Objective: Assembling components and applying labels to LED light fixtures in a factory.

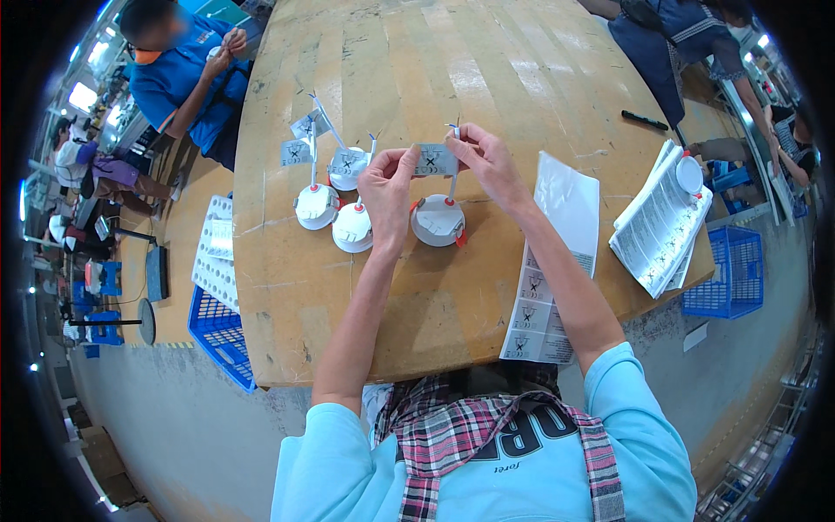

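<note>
A small silver-grey label (434, 160) is stretched between my hands. My left hand (387, 191) pinches its left end, and my right hand (489, 163) pinches its right end against a white cable. That cable rises from a round white lamp housing (437, 221) with red clips, lying on the table just below. To the left stand more such housings (317, 207), (352, 228), their cables upright; several carry a label like a small flag (296, 153). A label sheet (529, 315) lies under my right forearm.
A stack of label sheets (654, 228) with a round white part (689, 176) on top sits at the table's right edge. A black pen (644, 119) lies farther back. Blue crates (724, 271) flank the table (383, 52). A co-worker in blue (196, 74) stands far left.
</note>
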A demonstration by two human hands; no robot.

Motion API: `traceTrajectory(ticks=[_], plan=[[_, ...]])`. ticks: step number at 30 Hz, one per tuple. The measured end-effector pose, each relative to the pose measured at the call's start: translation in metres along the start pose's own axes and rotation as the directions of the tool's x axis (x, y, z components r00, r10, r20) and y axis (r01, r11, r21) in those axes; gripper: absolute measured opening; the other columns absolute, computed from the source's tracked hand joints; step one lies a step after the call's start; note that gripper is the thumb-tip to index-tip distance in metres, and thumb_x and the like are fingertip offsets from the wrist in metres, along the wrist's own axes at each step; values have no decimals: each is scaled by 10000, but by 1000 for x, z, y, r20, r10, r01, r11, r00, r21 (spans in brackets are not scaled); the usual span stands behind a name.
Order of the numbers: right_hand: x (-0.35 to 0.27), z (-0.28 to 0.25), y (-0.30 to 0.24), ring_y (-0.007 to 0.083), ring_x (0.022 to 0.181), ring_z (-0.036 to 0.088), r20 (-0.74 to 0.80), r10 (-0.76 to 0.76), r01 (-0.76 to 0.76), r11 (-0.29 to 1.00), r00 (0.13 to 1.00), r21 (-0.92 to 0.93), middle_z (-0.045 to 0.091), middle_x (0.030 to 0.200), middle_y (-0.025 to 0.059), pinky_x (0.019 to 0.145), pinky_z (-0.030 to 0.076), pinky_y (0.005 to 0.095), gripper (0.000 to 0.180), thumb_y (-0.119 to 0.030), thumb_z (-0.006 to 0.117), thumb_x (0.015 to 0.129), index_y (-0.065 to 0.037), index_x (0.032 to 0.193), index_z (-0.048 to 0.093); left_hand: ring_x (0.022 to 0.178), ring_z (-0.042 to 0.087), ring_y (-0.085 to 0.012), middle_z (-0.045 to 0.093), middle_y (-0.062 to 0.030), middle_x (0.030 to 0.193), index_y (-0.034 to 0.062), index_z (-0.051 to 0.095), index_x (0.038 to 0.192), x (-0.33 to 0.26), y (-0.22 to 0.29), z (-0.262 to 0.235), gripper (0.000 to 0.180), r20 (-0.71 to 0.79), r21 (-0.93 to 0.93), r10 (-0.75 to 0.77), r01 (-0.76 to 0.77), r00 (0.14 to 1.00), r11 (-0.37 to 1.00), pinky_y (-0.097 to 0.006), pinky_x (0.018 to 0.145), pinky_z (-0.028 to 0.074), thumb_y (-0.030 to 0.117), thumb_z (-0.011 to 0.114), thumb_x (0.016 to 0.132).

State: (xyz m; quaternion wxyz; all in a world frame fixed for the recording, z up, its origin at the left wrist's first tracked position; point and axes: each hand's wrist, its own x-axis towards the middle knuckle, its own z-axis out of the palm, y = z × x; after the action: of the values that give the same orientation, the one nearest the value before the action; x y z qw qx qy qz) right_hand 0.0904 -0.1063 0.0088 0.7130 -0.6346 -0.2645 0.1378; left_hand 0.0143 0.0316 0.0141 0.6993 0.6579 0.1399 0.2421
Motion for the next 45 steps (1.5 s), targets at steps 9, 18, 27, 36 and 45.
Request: traceTrajectory(ticks=[9, 18, 27, 36, 45], plan=[[-4, 6, -11, 99, 617, 579, 15, 28, -28, 999, 999, -26, 576, 775, 37, 542, 488, 238, 222, -218, 522, 931, 2, 920, 545, 664, 564, -65, 631, -28, 718, -7, 652, 823, -4, 1, -3, 217, -57, 195, 71, -59, 996, 979, -218, 613, 455, 202, 619, 868], [-1, 2, -5, 92, 606, 564, -4, 1, -1, 1000, 1000, -16, 572, 774, 48, 514, 473, 229, 221, -214, 535, 924, 6, 928, 546, 706, 592, -86, 633, -27, 788, 16, 649, 884, 1, -5, 6, 222, 47, -148, -83, 89, 995, 985, -243, 686, 510, 237, 622, 874], [-3, 7, -7, 72, 648, 546, -31, 52, -51, 998, 998, 33, 557, 755, 15, 520, 460, 223, 235, -255, 555, 913, -23, 945, 574, 706, 604, -70, 647, -13, 781, 60, 667, 864, 4, -9, 1, 142, 55, -265, -211, 218, 976, 939, -237, 647, 521, 196, 628, 868], [-4, 10, -9, 69, 562, 523, -49, 40, -35, 995, 998, 95, 551, 711, 3, 498, 437, 218, 225, -243, 546, 917, -45, 1001, 610, 700, 613, -73, 645, -6, 781, 71, 651, 853, 0, -1, -1, 147, 99, -301, -241, 260, 966, 918, -234, 644, 528, 206, 602, 885], [-7, 9, -12, 69, 516, 504, -79, 67, -60, 993, 995, 97, 551, 661, -1, 470, 410, 211, 249, -245, 534, 921, -45, 1032, 633, 701, 618, -85, 644, -11, 793, 73, 641, 850, -2, -1, 1, 155, 155, -342, -285, 322, 946, 883, -242, 650, 537, 220, 605, 883]])
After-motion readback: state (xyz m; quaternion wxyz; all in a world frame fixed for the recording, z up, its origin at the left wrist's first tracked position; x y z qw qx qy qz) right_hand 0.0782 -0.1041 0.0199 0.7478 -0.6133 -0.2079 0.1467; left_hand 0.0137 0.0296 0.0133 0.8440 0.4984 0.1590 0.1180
